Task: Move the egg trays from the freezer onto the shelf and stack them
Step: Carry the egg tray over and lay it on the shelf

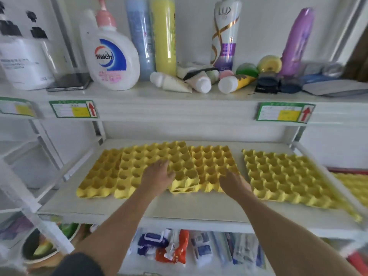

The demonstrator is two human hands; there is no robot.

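Note:
Several yellow egg trays lie on the middle white shelf (199, 208). A top tray (159, 156) overlaps a left tray (99, 176) and a middle tray (215, 164). A separate tray (282, 176) lies to the right, and another yellow tray (354, 186) shows past the shelf's right edge. My left hand (157, 176) rests palm down on the top tray's front part, fingers spread. My right hand (235, 184) hovers open at the front right corner of the middle tray, holding nothing.
The upper shelf (179, 104) carries a Walch soap bottle (111, 56), tall bottles, tubes and a phone (69, 82). Packets (171, 248) lie on the shelf below. A white rack (23, 156) stands to the left, with a bowl (39, 250) near the floor.

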